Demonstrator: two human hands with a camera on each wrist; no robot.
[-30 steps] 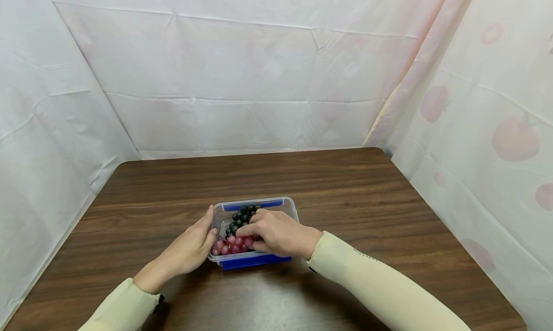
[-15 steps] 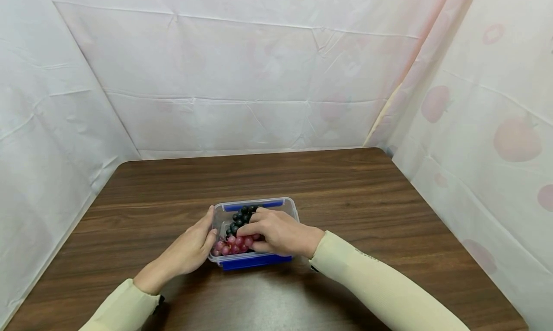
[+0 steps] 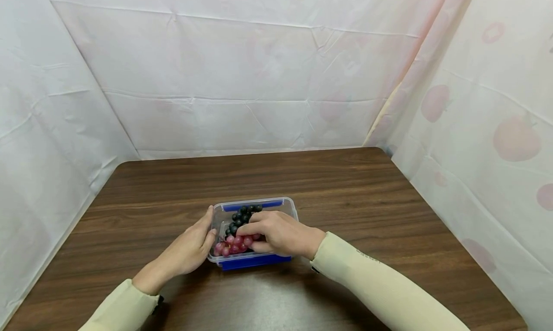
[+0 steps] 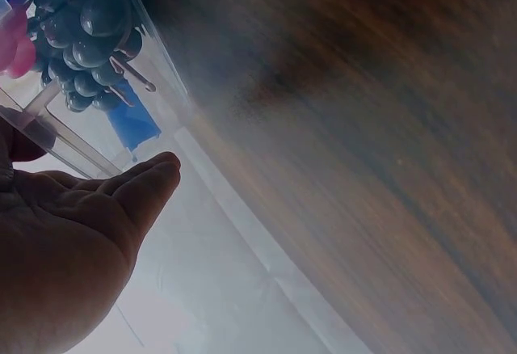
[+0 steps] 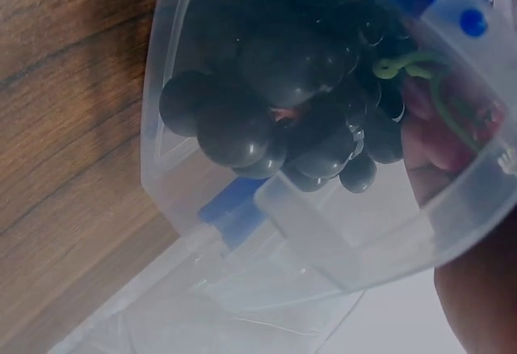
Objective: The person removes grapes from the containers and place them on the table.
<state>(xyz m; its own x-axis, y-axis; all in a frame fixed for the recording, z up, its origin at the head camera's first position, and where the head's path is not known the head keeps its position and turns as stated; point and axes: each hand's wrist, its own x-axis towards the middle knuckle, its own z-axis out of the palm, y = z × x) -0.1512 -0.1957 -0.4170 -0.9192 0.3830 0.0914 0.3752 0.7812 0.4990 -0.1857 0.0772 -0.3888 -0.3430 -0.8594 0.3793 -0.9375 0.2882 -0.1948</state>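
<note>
Thumb and fingers of the right hand (image 3: 278, 232) are curling in a pinch, partly hidden, around the red grapes (image 3: 233, 246), which are lying inside the clear box along its near side; the fingers of the left hand (image 3: 187, 249) are staying straight and holding nothing in a grip, lying against the outside of the box's left wall; a green stem (image 5: 440, 87) is showing beside the red grapes in the right wrist view; the black grapes (image 3: 240, 220) are lying just beyond them, in the same clear box (image 3: 295, 207); a blue clasp (image 3: 255, 262) is jutting from its near side; all this is resting on the dark wooden table (image 3: 345, 187); pale sleeves (image 3: 367, 278) are covering both forearms; white sheeting (image 3: 250, 76) is hanging behind.
</note>
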